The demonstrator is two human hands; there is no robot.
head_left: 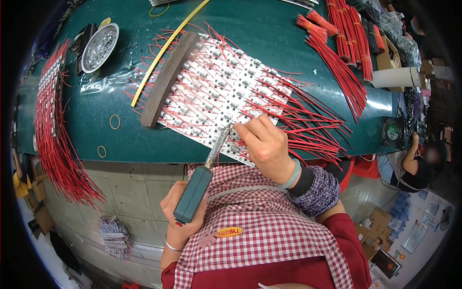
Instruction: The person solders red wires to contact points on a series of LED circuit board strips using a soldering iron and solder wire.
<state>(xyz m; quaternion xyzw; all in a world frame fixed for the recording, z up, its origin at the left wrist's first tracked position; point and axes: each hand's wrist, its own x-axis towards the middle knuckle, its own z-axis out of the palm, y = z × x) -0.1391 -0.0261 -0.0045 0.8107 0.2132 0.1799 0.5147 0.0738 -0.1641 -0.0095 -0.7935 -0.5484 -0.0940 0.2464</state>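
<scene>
My left hand (182, 207) is closed round the dark green handle of a soldering iron (194, 191). Its metal shaft slants up to the near part of a white circuit board panel (226, 91), which bears rows of small black parts and many thin red wires. Beside the iron's tip, my right hand (264, 147) pinches with thumb and forefinger low over the panel; what lies between the fingertips is too small to tell. Loose red wires (313, 127) fan out to the right from under and behind this hand. A dark brown bar (168, 82) lies across the panel's left part.
A yellow strip (166, 50) lies beside the bar. To the left stand a metal bowl (100, 48) and another wired panel (49, 96) hanging over the green table's edge. Bundled red wires (344, 33) lie at the far right, near a small fan (393, 132). Another person (409, 166) sits at right.
</scene>
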